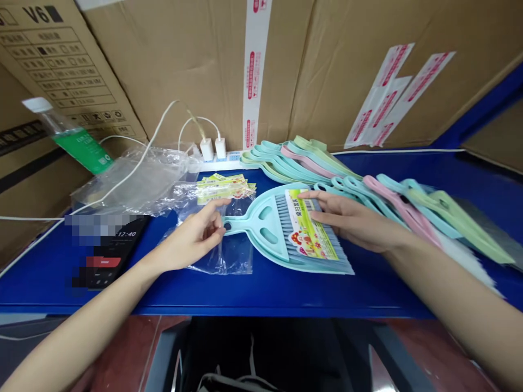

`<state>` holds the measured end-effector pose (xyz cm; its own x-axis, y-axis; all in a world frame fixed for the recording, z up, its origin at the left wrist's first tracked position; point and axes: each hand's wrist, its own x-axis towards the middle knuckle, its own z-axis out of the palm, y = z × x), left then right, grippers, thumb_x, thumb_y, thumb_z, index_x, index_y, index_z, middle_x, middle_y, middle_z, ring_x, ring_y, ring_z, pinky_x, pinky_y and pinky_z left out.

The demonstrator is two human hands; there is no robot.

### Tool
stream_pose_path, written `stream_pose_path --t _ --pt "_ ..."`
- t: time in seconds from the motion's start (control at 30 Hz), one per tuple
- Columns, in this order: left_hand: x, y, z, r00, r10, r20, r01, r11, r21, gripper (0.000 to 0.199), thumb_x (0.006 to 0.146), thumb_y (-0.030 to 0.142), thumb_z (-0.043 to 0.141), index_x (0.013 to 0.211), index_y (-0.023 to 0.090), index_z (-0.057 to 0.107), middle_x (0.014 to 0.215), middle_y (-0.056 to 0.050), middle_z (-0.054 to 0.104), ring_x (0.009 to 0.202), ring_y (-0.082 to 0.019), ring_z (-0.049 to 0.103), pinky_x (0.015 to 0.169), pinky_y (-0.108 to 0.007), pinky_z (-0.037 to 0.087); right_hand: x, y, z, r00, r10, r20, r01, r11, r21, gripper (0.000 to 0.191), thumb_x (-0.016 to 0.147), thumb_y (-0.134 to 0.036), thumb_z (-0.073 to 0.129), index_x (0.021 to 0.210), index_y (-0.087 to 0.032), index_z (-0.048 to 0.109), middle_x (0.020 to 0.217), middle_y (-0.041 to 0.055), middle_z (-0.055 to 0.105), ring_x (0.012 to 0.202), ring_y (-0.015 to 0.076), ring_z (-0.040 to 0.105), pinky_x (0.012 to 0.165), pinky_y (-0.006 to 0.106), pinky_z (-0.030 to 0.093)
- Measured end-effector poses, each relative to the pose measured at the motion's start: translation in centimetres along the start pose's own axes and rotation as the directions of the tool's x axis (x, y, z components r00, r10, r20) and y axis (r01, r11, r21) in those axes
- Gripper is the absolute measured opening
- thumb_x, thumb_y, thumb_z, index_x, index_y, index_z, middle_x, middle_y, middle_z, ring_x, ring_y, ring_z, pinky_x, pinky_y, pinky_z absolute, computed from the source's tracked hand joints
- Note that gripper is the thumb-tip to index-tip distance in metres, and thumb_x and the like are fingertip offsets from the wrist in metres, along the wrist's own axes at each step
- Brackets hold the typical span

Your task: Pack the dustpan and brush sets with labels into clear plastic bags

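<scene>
Nearest, bare forearms point(445, 286) from both lower sides, above a blue bench point(204, 296). Left hand point(192, 239), fingers half-curled at the handle tip of a turquoise dustpan point(294, 264) lying mid-bench; cannot tell whether gripping or merely touching. Right hand point(351, 218), fingers nearly straight, slightly parted, tips on a printed card point(312, 234) over the grey bristles of a brush point(269, 224) nested in the dustpan; no firm grip apparent. For good execution, probably: steady the handle, keep the card square and flat, avoid splaying bristles. Beneath the handle, a transparent bag point(235, 258), lying flat. Beyond, spare cards point(223, 188) on or within film, unclear which; crumpled bags point(139, 182); a capped, green-labelled bottle point(84, 149), fill level indistinct. Farthest, cardboard boxes point(196, 65), contents hidden.
</scene>
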<state>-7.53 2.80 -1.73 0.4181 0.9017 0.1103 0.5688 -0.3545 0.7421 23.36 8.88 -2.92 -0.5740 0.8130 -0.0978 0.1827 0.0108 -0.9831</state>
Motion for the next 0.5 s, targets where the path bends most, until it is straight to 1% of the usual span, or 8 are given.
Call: stream_pose_path --t 0.2,0.3,0.37,0.4,0.43,0.47,0.5 --pt "0.3 -0.1 0.6 1.000 -0.008 0.020 0.010 0.994 -0.112 0.042 0.093 0.029 0.046 0.133 0.020 0.037 0.073 0.007 0.048 0.059 -0.010 0.050 0.057 -0.024 0.043 -0.1 0.1 0.1 0.996 0.079 -0.029 -0.077 0.993 0.088 0.055 0.080 -0.045 0.073 0.129 -0.027 0.055 0.108 0.0058 0.072 0.100 0.0241 0.069 0.079 0.036 0.060" --pt "0.5 -0.2 0.3 1.000 0.007 -0.003 -0.008 0.998 -0.068 0.041 0.092 0.033 0.047 0.131 0.019 0.041 0.072 0.006 0.050 0.058 -0.010 0.050 0.058 -0.024 0.044 -0.1 0.1 0.2 0.994 0.106 -0.034 -0.102 0.989 0.104 0.058 0.078 -0.046 0.075 0.127 -0.025 0.054 0.110 0.0061 0.071 0.099 0.0225 0.069 0.078 0.034 0.059" --pt "0.6 0.0 -0.3 0.999 -0.007 -0.051 0.010 0.998 0.058 0.036 0.093 0.036 0.043 0.124 0.018 0.048 0.068 0.005 0.049 0.057 -0.012 0.050 0.059 -0.025 0.045 -0.1 0.1 0.2 0.993 0.111 -0.034 -0.107 0.988 0.109 0.058 0.077 -0.047 0.076 0.126 -0.025 0.053 0.113 0.0066 0.071 0.098 0.0215 0.069 0.077 0.033 0.059" --pt "0.5 0.1 -0.7 0.996 -0.028 -0.083 0.042 0.986 0.164 0.035 0.094 0.037 0.040 0.120 0.018 0.051 0.065 0.005 0.049 0.056 -0.014 0.051 0.059 -0.027 0.045 -0.1 0.1 0.3 0.993 0.109 -0.034 -0.105 0.988 0.110 0.058 0.077 -0.047 0.076 0.125 -0.025 0.054 0.115 0.0068 0.070 0.097 0.0213 0.069 0.077 0.032 0.059" --pt "0.5 0.3 -1.2 0.991 -0.072 -0.117 0.104 0.948 0.300 0.035 0.094 0.037 0.037 0.117 0.017 0.054 0.064 0.003 0.051 0.056 -0.015 0.052 0.060 -0.029 0.046 -0.1 0.1 0.3 0.994 0.106 -0.035 -0.102 0.989 0.111 0.056 0.077 -0.047 0.075 0.124 -0.026 0.054 0.115 0.0068 0.070 0.097 0.0212 0.069 0.077 0.033 0.059" --pt "0.4 0.5 -1.6 0.978 -0.133 -0.164 0.193 0.872 0.450 0.035 0.094 0.035 0.035 0.116 0.016 0.055 0.064 0.000 0.055 0.057 -0.018 0.055 0.062 -0.031 0.047 -0.1 0.1 0.3 0.994 0.103 -0.038 -0.098 0.989 0.112 0.054 0.078 -0.047 0.075 0.123 -0.026 0.054 0.115 0.0066 0.070 0.097 0.0212 0.069 0.078 0.033 0.059" --pt "0.3 0.8 -2.0 0.954 -0.199 -0.223 0.295 0.757 0.583 0.037 0.093 0.032 0.034 0.117 0.014 0.056 0.067 -0.004 0.060 0.059 -0.021 0.059 0.062 -0.034 0.048 -0.2 0.1 0.3 0.994 0.101 -0.043 -0.096 0.989 0.112 0.052 0.078 -0.046 0.074 0.123 -0.027 0.055 0.116 0.0064 0.070 0.097 0.0212 0.069 0.078 0.033 0.059"
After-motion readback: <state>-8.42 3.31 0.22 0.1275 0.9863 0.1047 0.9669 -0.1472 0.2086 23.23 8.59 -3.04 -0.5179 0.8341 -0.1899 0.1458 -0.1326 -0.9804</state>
